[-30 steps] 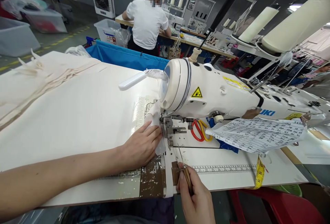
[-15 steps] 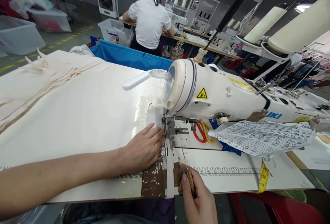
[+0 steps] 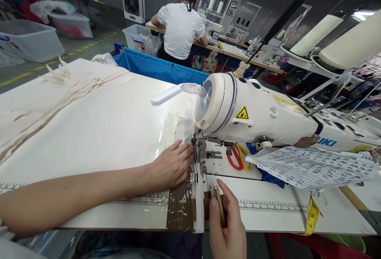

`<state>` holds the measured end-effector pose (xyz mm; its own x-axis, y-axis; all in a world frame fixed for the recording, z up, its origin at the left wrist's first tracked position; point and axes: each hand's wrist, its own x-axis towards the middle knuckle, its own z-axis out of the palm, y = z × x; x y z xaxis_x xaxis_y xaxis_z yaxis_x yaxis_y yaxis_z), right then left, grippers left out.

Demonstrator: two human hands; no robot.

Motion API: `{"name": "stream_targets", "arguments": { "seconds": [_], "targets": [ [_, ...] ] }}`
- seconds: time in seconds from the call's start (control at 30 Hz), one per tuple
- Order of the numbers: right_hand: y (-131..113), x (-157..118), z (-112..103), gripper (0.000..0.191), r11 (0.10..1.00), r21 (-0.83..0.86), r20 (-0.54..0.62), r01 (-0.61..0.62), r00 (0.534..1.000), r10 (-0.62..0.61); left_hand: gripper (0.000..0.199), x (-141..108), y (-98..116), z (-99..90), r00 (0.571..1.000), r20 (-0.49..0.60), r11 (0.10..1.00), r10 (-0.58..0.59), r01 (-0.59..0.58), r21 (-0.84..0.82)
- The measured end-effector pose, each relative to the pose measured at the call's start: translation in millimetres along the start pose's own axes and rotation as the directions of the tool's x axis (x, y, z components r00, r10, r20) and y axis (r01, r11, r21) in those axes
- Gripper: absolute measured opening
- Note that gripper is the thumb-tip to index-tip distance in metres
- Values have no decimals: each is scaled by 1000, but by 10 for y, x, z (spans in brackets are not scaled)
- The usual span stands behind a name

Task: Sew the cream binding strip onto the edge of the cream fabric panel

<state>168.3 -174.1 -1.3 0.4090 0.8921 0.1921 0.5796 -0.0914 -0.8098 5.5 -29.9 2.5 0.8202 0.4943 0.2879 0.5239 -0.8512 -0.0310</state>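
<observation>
Touching white fabric piece (image 3: 184, 127) beside industrial sewing machine (image 3: 247, 110): left hand (image 3: 174, 167) flat, fingers close together. Right hand (image 3: 228, 219) pinches wooden-handled awl (image 3: 219, 206); index finger now straightened, leaving grip seemingly looser.

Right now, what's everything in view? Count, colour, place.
table: 1, white, foreground
machine: 1, white, right
strip: 1, white, near edge, centre
awl: 1, brown-handled, right of strip
scissors: 1, red and yellow, under machine
sheet: 1, white, in front of machine
tape measure: 1, yellow, near edge
cloth: several layers, cream, left
cones: 2 large, cream, upper right
trough: 1, blue, behind table
tubs: several, clear, back left
cooler: 1, white and black, back
co-worker: 1, white shirt, back
other machines: several, white, back
left hand: 1, bare, left of strip
right hand: 1, bare, holding awl
</observation>
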Motion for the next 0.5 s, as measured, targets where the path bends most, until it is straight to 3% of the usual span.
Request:
{"name": "stream_targets", "arguments": {
  "seconds": [0.1, 0.27, 0.37, 0.5],
  "targets": [
    [-62, 97, 91, 28, 977, -27, 35, 210, 977, -209, 40, 38, -32, -23, 1000, 21, 1000, -17, 17, -14],
    [-159, 313, 242, 23, 821, -106, 133, 561, 826, -548, 37, 82, -78, -22, 997, 60, 996, -50, 54, -65],
    [-187, 382, 314, 23, 745, -251, 170, 618, 786, -594, 37, 88, -95, -5, 997, 68, 993, -45, 52, -102],
    [-175, 408, 373, 31, 685, -383, 204, 620, 780, -592, 35, 90, -106, 1, 997, 66, 991, -35, 43, -123]
  ]
}}
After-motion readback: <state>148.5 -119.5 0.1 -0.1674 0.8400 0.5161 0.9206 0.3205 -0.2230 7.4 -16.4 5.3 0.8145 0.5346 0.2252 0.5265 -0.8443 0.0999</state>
